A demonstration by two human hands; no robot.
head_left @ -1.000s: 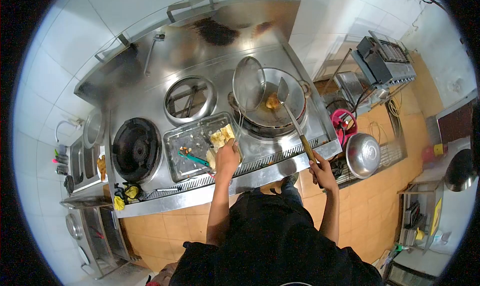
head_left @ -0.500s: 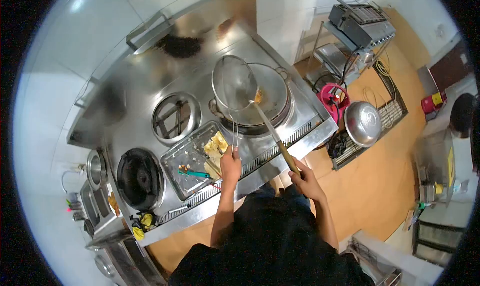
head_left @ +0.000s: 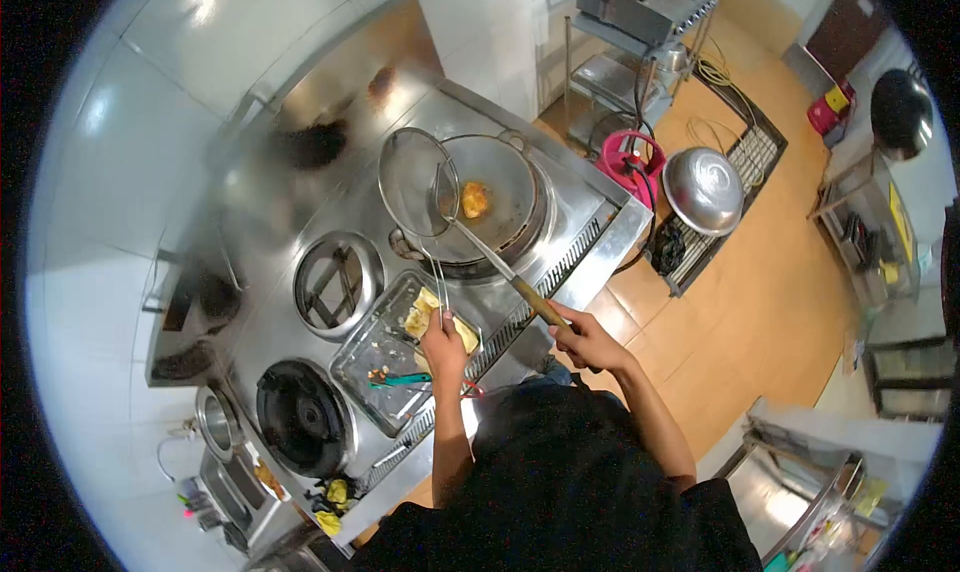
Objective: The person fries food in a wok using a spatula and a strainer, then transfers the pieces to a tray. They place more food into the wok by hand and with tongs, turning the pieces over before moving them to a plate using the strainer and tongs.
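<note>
My left hand (head_left: pixel 443 347) is closed round the thin wire handle of a round mesh strainer (head_left: pixel 410 177), which is held over the left side of a wok (head_left: pixel 510 162). My right hand (head_left: pixel 590 340) grips the wooden handle of a long metal spatula (head_left: pixel 500 264). Its head reaches the strainer's right part and is hard to make out against the mesh. In the wok, just right of the spatula's tip, lies a golden-brown fried piece (head_left: pixel 475 200). Below my left hand is a clear tray (head_left: pixel 358 364) with pale yellow pieces (head_left: pixel 422 314) and a teal-handled tool (head_left: pixel 402 380).
Left of the wok is a bare burner ring (head_left: pixel 340 284), with a black burner (head_left: pixel 300 417) nearer me. A pink basket (head_left: pixel 630 157) and an upturned metal bowl (head_left: pixel 703 192) stand on the right. Behind them is a wheeled rack (head_left: pixel 620 62) bearing a grill.
The strainer and spatula have shifted left relative to the wok. The fried piece now shows fully in the wok, clear of the spatula. The head view has turned and moved.
</note>
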